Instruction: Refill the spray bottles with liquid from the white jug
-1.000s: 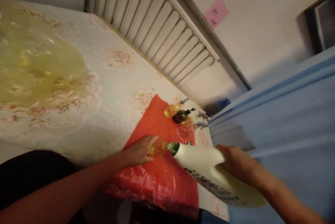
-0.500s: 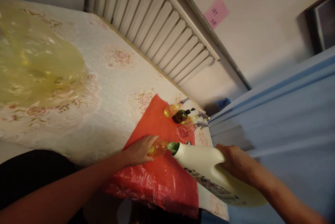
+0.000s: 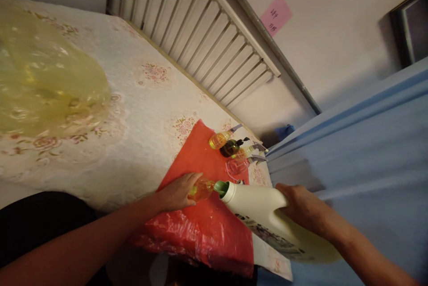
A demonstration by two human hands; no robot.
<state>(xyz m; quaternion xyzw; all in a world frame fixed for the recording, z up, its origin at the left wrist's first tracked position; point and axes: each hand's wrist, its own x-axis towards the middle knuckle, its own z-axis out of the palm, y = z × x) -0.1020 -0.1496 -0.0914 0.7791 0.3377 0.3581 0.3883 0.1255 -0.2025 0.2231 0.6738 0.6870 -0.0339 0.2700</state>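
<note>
My left hand is closed around the lower part of a small clear bottle with yellowish liquid at its base. By its handle, my right hand grips a large pale jug, tilted so that its green spout meets the small bottle's mouth. Whether liquid is flowing between them is too small to tell. Under the small bottle lies a red plastic sheet. Beyond my hands stand a yellow pump bottle, a dark green bottle and a clear pinkish pump bottle.
A floral tablecloth covers the table, with a large yellow plastic bag at the left. A radiator runs along the table's back edge. Blue curtain cloth hangs on the right.
</note>
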